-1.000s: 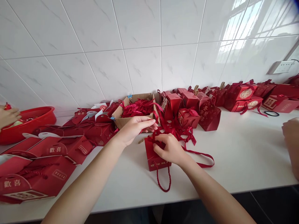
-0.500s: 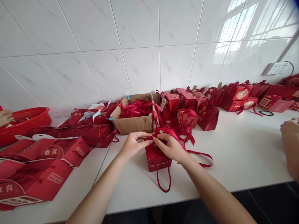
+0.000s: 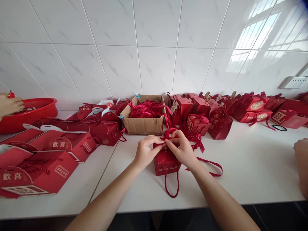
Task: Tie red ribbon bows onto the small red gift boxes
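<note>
A small red gift box (image 3: 166, 163) stands on the white table in front of me, its twisted cord handle (image 3: 178, 186) hanging down the near side. Above its top, my left hand (image 3: 149, 150) pinches a red ribbon with thumb and forefinger. Fingertips of my right hand (image 3: 181, 148) meet the left ones and grip the same ribbon, whose loop (image 3: 170, 131) rises behind them. Another stretch of ribbon (image 3: 216, 166) trails on the table past my right wrist. The part of the ribbon between my fingertips is mostly covered.
Behind lies a cardboard box (image 3: 143, 125) filled with red ribbons. Red gift boxes (image 3: 60, 170) crowd the left, and finished-looking ones with bows (image 3: 255, 104) line the wall at right. A red basin (image 3: 45, 107) has another person's hand (image 3: 11, 104) over it; a further hand (image 3: 302, 160) is at the right edge.
The camera view has shifted, moving the scene slightly right. My hands stay pinched at the box top, with the right fingers more raised and bent. The other person's hand at left shows more.
</note>
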{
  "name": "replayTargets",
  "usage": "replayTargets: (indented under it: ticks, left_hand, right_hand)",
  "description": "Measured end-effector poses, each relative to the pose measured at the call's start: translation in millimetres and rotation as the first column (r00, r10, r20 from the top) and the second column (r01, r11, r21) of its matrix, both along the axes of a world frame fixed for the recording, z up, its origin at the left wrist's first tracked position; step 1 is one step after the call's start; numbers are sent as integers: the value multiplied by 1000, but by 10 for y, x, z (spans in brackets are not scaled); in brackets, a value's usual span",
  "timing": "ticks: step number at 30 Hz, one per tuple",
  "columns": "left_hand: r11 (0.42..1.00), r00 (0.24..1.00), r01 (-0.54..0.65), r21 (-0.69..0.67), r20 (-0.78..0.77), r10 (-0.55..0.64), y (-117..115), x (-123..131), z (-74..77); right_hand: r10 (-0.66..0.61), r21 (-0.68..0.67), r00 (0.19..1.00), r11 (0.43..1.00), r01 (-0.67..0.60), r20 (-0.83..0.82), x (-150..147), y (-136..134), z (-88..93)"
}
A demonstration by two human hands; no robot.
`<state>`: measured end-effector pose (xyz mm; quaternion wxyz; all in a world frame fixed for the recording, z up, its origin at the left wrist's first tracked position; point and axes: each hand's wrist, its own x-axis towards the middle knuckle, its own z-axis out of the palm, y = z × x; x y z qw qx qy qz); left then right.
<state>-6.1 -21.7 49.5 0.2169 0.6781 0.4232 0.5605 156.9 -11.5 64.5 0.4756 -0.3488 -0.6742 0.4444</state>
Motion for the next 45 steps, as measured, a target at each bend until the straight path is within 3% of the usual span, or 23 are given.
replayTargets:
  ticks: [6, 9, 12, 18, 21, 24, 27, 31, 34, 37, 41, 45]
  left_hand:
    - [987, 999, 39, -157, -6, -40, -44, -5, 54]
    - [986, 999, 33, -161, -14, -36, -56, -41, 68]
    - [987, 999, 19, -162, -43, -26, -54, -83, 85]
    - [984, 996, 13, -178, -83, -28, -56, -116, 130]
    - [986, 988, -45, -163, -156, 20, -62, -123, 144]
    - [992, 967, -114, -45, -235, 101, -60, -134, 149]
    - [993, 962, -101, 58, -250, 113, -57, -140, 148]
    - [998, 982, -52, 31, -181, 57, -57, -120, 129]
    - [999, 995, -18, -36, -96, 15, -43, -81, 95]
    - [995, 997, -21, -95, -71, 15, -33, -59, 87]
    - [993, 990, -114, -33, -92, 111, -75, -109, 162]
    - [993, 980, 40, -107, -191, -60, -122, -170, 206]
  right_hand:
    - [-35, 126, 997, 992, 26, 71, 14, 14, -23]
    - [-101, 207, 981, 976, 66, 164, 33, 5, -4]
    - [-94, 294, 966, 956, 20, 240, 60, -26, 41]
    - [-50, 320, 950, 946, -54, 308, 91, -35, 63]
    - [-54, 314, 950, 948, -48, 308, 81, -12, 25]
    - [-85, 272, 953, 962, 2, 292, 65, -8, -5]
    - [-39, 128, 960, 992, 4, 278, 63, -15, -3]
    - [170, -75, 963, 985, -158, 208, 79, -18, 43]
    - [269, -150, 955, 957, -250, 122, 63, -20, 53]
    - [249, -189, 968, 951, -243, 9, 11, -19, 3]
    - [144, -236, 988, 959, -155, -64, -45, -4, -94]
    - [109, -232, 992, 965, -121, -65, -35, 11, -117]
